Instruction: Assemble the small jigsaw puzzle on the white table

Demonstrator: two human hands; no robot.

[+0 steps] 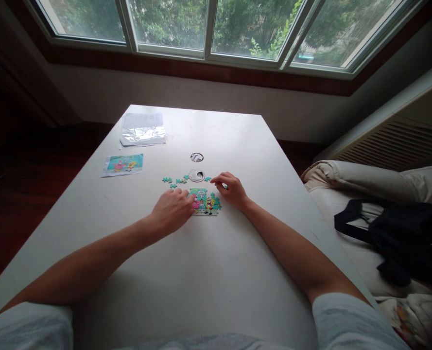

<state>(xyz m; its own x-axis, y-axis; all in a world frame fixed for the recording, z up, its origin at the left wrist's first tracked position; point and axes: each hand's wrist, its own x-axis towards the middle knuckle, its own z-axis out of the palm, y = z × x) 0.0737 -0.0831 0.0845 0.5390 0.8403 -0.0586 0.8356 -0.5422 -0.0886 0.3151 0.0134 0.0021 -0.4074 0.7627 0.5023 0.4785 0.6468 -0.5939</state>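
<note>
A partly joined jigsaw puzzle with bright cartoon figures lies flat on the white table. Its right edge is ragged with tabs. My left hand rests against the puzzle's left side, fingers curled over that edge and their tips partly hidden. Beyond the puzzle's upper right corner is my right hand, with bent fingers and the thumb apart from the index finger. The index fingertip is beside a loose teal puzzle piece; a small teal spot shows by the thumb. Several more loose pieces lie above my left hand.
A round metal grommet and a round opening sit in the tabletop beyond the puzzle. To the left are a reference picture and papers with a clear plastic sleeve. A black bag lies on the pale sofa at right.
</note>
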